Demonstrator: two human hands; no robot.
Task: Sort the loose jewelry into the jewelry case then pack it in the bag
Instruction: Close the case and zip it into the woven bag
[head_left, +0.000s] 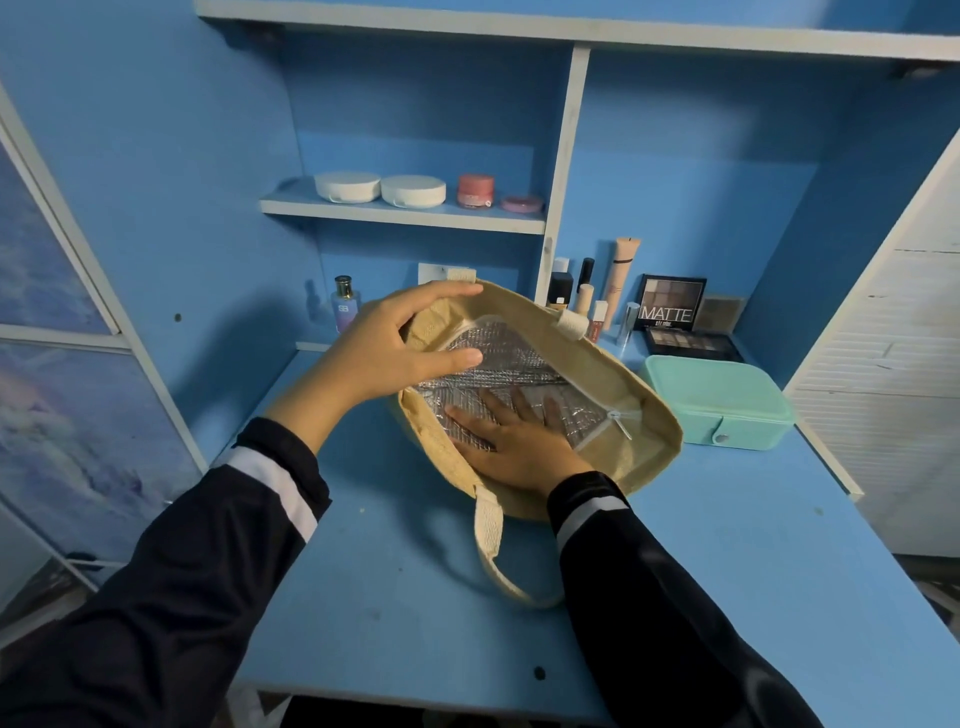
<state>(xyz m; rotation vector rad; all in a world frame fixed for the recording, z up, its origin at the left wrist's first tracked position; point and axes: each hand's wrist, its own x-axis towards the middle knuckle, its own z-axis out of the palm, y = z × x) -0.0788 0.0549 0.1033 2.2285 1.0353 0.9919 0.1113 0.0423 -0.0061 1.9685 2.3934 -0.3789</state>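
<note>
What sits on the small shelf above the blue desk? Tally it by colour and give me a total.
White: 2 round flat lidded containers
Pink: 2, a squat round pink jar and a flat round mauve-pink compact
Total: 4
</note>
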